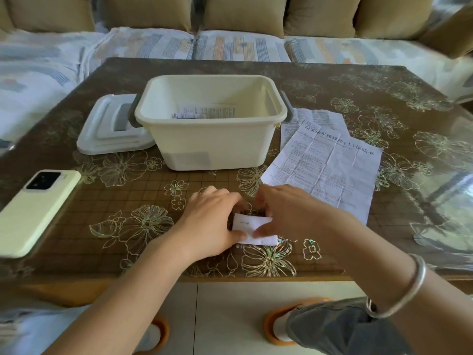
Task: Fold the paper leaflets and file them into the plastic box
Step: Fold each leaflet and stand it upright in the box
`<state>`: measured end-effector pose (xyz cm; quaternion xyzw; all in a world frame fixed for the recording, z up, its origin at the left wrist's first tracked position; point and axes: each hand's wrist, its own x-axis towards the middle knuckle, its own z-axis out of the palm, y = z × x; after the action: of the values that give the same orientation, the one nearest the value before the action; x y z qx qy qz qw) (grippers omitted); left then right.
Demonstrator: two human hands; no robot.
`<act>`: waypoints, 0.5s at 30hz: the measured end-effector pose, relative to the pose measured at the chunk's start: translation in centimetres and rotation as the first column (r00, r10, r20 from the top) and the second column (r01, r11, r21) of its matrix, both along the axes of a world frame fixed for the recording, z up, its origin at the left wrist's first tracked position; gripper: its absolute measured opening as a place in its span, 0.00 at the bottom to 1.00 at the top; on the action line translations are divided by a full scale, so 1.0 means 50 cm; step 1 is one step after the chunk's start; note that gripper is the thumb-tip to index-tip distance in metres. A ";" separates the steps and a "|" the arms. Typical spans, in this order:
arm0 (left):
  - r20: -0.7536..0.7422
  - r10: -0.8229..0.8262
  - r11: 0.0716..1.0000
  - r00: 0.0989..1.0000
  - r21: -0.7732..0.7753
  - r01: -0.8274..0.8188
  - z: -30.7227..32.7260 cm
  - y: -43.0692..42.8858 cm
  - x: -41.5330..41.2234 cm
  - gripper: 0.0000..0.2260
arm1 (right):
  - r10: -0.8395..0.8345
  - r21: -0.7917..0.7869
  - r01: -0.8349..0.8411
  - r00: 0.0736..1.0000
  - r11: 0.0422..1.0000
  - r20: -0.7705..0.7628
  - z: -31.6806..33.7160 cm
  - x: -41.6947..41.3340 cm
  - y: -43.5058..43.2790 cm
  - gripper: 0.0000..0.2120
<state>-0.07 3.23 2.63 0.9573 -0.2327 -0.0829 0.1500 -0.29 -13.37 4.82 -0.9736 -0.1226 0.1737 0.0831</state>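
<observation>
A small folded white leaflet lies on the table near its front edge. My left hand presses its left end and my right hand pinches its right side; both hide part of it. Behind them stands the open cream plastic box, with folded leaflets lying inside on its floor. To the right of the box, an unfolded printed leaflet lies flat, overlapping another creased sheet beneath it.
The box's white lid rests flat left of the box. A pale green phone lies face down at the table's left front. A sofa with cushions runs behind the table. The table's front edge is close under my wrists.
</observation>
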 end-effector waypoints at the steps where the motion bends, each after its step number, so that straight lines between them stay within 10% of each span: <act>1: 0.008 -0.006 0.999 1.000 0.037 0.005 0.007 -0.003 0.003 0.23 | 0.012 -0.019 -0.012 1.000 1.000 -0.013 0.006 0.003 0.002 0.26; 5: 0.048 -0.035 0.995 0.998 0.091 0.031 0.029 -0.015 -0.001 0.14 | 0.091 -0.050 -0.090 0.996 0.995 0.010 0.022 -0.001 0.007 0.18; 15: 0.228 0.317 0.855 0.921 -0.489 -0.173 0.240 0.103 0.157 0.05 | -0.252 0.539 -0.028 0.863 0.842 0.438 0.215 0.112 -0.004 0.02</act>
<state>7.78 8.38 14.66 0.9175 -0.1404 0.1408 0.3445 5.33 -13.55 15.59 -0.9297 -0.1234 -0.1259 0.3235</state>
